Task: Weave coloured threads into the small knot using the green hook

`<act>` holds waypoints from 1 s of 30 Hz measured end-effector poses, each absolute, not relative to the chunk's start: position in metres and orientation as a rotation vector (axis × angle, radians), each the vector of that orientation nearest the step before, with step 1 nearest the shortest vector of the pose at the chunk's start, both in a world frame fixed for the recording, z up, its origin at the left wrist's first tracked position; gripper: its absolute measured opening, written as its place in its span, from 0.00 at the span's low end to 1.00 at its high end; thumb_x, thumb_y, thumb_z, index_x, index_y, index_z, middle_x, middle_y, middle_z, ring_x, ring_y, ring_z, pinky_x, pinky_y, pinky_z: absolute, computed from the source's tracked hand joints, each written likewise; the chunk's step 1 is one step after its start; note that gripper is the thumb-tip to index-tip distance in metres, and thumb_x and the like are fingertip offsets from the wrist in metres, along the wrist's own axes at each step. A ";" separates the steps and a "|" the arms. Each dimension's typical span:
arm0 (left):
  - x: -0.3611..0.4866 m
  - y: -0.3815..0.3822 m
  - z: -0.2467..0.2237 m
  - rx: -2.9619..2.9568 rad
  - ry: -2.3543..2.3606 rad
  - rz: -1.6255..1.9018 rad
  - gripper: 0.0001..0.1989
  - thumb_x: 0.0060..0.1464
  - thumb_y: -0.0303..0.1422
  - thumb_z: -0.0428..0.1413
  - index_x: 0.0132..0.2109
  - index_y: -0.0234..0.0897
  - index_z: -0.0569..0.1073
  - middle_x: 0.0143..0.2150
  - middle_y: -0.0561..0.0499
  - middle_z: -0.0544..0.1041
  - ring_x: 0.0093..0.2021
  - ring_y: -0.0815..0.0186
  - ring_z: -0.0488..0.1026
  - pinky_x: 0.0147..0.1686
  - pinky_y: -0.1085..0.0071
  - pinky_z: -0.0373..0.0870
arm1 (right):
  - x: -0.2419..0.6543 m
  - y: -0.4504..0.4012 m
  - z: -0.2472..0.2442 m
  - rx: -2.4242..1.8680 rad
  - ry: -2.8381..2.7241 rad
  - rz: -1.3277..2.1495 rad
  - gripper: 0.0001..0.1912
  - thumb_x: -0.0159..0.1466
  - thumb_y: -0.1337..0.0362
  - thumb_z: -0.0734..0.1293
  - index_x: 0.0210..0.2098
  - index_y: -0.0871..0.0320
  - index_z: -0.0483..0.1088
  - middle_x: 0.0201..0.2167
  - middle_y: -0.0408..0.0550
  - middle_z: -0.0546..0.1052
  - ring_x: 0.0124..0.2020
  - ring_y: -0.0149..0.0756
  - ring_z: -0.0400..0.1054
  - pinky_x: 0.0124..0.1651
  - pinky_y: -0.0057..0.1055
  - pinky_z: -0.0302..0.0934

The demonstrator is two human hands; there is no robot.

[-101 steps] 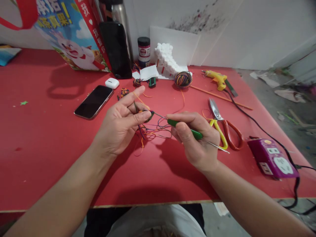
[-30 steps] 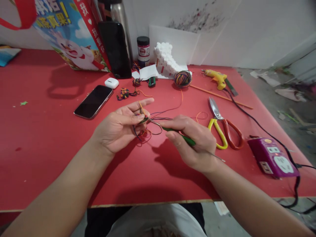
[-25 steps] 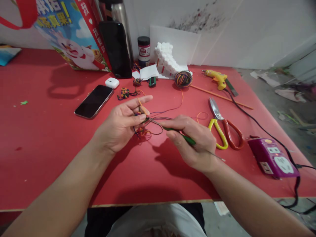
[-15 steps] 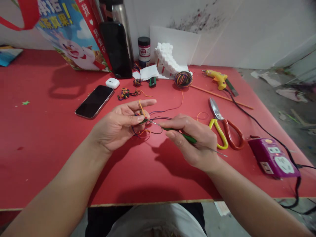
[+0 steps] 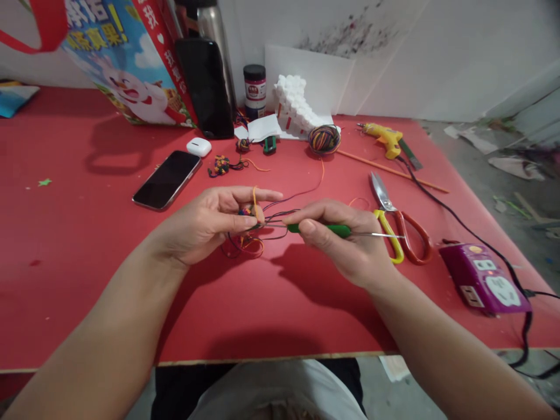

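Note:
Over the middle of the red table, my left hand [image 5: 214, 224] pinches a small multicoloured yarn piece [image 5: 245, 213] between thumb and fingers, its index finger stretched out with orange yarn looped round it. My right hand [image 5: 345, 236] is closed on the green handle of a crochet hook [image 5: 339, 230], whose thin metal tip reaches the yarn piece at my left fingertips. Loose yarn loops [image 5: 251, 246] hang below my left hand. One strand runs back to a multicoloured yarn ball [image 5: 324, 140]. The hook's very tip is hidden among the yarn.
Scissors [image 5: 398, 221] and a purple power socket [image 5: 485, 279] lie right of my right hand. Behind them is a yellow glue gun [image 5: 385, 139]. A phone [image 5: 167, 180], a white case [image 5: 198, 147] and a small yarn piece [image 5: 221, 165] lie beyond my left hand.
The hook has turned more level, and my right hand has tilted with it. My left hand has shifted slightly, its index finger lower and a little further right.

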State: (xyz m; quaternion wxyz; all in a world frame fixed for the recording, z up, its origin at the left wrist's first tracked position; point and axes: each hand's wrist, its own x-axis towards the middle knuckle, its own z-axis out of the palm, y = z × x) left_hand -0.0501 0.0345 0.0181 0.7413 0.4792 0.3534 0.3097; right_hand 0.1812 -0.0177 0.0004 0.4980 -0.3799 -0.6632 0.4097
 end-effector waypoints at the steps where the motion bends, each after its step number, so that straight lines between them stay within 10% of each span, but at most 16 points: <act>1: -0.049 0.034 0.019 1.052 0.774 0.693 0.20 0.49 0.26 0.70 0.51 0.34 0.87 0.30 0.49 0.80 0.29 0.68 0.76 0.30 0.74 0.74 | 0.181 -0.018 0.000 -0.922 -1.574 1.010 0.10 0.72 0.58 0.73 0.40 0.57 0.84 0.32 0.46 0.85 0.28 0.31 0.75 0.32 0.29 0.70; 22: -0.038 0.027 0.028 0.982 0.954 0.854 0.23 0.42 0.21 0.73 0.49 0.34 0.86 0.30 0.53 0.83 0.28 0.71 0.79 0.31 0.78 0.77 | 0.183 -0.020 0.000 -0.739 -1.792 0.609 0.07 0.72 0.68 0.71 0.46 0.55 0.84 0.34 0.48 0.84 0.31 0.33 0.75 0.36 0.33 0.71; 30: -0.046 0.029 0.026 1.125 0.865 0.759 0.25 0.46 0.21 0.71 0.54 0.32 0.83 0.31 0.52 0.83 0.29 0.69 0.80 0.30 0.76 0.77 | 0.185 -0.019 0.006 -0.912 -1.542 1.009 0.04 0.69 0.67 0.75 0.39 0.56 0.85 0.30 0.44 0.83 0.25 0.27 0.68 0.31 0.28 0.64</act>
